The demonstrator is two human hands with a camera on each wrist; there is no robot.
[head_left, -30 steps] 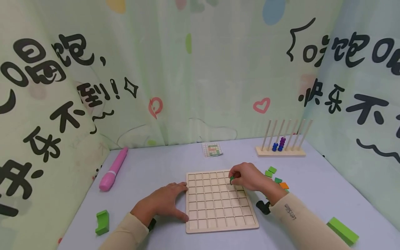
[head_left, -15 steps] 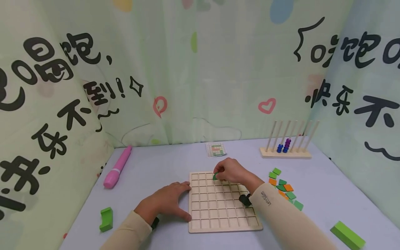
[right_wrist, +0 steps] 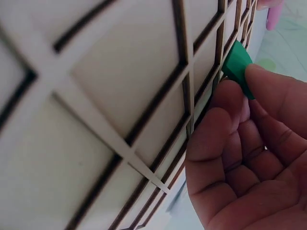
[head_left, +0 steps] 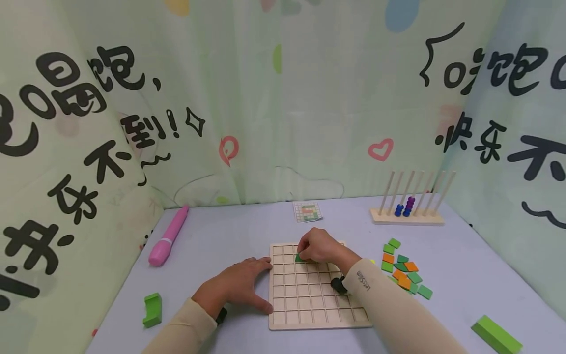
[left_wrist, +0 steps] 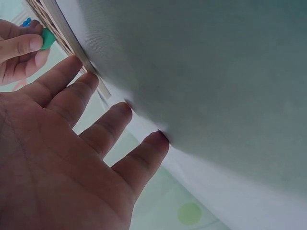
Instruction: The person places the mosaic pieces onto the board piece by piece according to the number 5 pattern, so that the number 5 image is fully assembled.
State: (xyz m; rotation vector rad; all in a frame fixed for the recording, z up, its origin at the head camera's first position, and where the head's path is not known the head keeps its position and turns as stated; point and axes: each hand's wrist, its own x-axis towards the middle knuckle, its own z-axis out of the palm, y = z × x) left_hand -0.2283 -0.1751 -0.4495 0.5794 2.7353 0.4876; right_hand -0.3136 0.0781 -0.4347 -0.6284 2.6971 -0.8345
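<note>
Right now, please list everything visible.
Grid board: one, wooden, centre
Held tile: one, green, over board
Loose tiles: several, mostly green, orange, right
Pattern card: one, multicoloured, behind board
Peg stand: one, wooden, back right
Beads: several, blue, purple, on stand
Wand-shaped object: one, pink, back left
Blocks: two, green, left and right
Table: one, pale, beneath
Curtains: count unclear, pale, behind
Sleeves: two, beige, arms
Wrist cameras: two, black, wrists
Left hand: one, board edge
Right hand: one, pinching tile
</note>
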